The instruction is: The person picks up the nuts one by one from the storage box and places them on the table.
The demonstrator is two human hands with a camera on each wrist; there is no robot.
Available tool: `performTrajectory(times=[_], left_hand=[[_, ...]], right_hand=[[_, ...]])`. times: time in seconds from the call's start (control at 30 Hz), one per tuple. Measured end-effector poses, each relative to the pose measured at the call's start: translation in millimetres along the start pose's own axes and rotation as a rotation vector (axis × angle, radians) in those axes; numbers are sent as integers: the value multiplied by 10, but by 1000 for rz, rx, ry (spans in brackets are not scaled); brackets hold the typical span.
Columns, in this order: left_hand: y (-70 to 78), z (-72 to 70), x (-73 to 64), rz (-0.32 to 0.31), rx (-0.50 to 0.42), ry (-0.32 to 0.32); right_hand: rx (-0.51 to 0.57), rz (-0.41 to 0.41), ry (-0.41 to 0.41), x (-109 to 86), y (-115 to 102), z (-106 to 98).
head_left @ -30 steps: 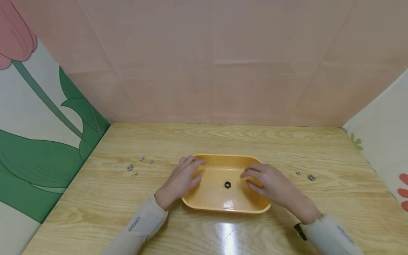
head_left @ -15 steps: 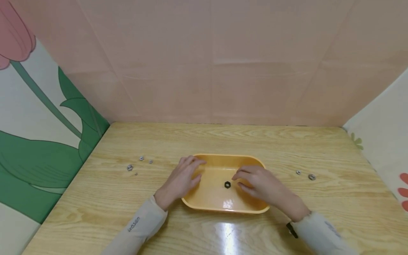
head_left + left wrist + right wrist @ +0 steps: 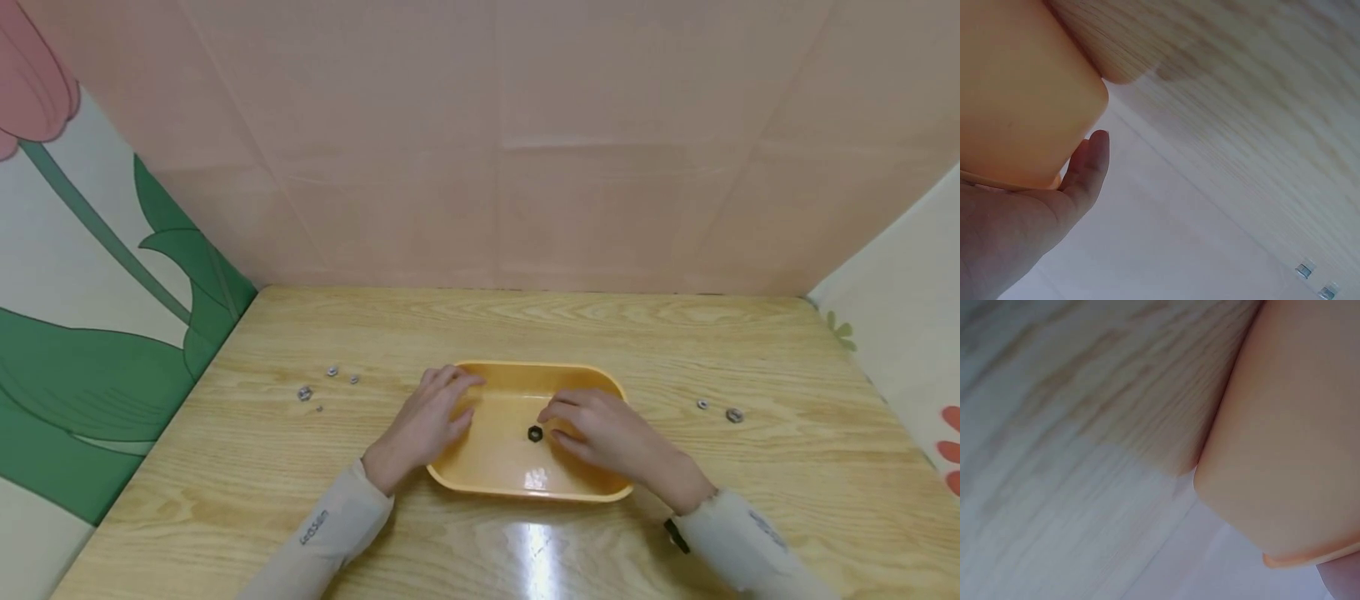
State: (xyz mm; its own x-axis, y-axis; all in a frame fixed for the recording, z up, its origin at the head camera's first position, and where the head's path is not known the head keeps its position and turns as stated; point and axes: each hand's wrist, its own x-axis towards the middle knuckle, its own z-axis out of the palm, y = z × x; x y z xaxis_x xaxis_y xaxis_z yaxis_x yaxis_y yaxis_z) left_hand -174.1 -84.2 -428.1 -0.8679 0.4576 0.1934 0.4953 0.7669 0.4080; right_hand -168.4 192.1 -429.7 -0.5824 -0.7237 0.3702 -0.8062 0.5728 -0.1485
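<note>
A yellow-orange plastic tray [image 3: 502, 492] sits on the wooden table, with one dark hex nut [image 3: 535, 434] lying on its floor. My left hand [image 3: 423, 421] holds the tray's left side, thumb inside and some fingers outside near the far corner, as the left wrist view shows. Over the tray's right half, my right hand [image 3: 600, 429] reaches in with bent fingers. Its index fingertip is just above the nut and its thumb tip a little to the right, with a gap between them. The right wrist view shows mostly the tray's outer wall [image 3: 1285, 437].
Several small silver nuts lie on the left of the table, the largest nut [image 3: 304, 393] among them. On the right are a small nut [image 3: 702, 404] and a larger nut [image 3: 734, 415]. A pinkish wall covering [image 3: 495, 167] rises behind the table [image 3: 480, 325].
My right hand has moved left inside the tray, bringing its fingertips close to the dark nut. The left hand, tray and nuts stay where they were.
</note>
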Motion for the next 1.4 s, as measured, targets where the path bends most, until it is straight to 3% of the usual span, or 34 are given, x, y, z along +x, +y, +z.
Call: performTrajectory(times=[0.93, 1.4], left_hand=[[9, 4, -9, -14, -12, -4], [-2, 0, 14, -6, -3, -4]], right_hand=[[29, 107, -143, 101, -41, 41], [-37, 58, -183, 124, -38, 81]])
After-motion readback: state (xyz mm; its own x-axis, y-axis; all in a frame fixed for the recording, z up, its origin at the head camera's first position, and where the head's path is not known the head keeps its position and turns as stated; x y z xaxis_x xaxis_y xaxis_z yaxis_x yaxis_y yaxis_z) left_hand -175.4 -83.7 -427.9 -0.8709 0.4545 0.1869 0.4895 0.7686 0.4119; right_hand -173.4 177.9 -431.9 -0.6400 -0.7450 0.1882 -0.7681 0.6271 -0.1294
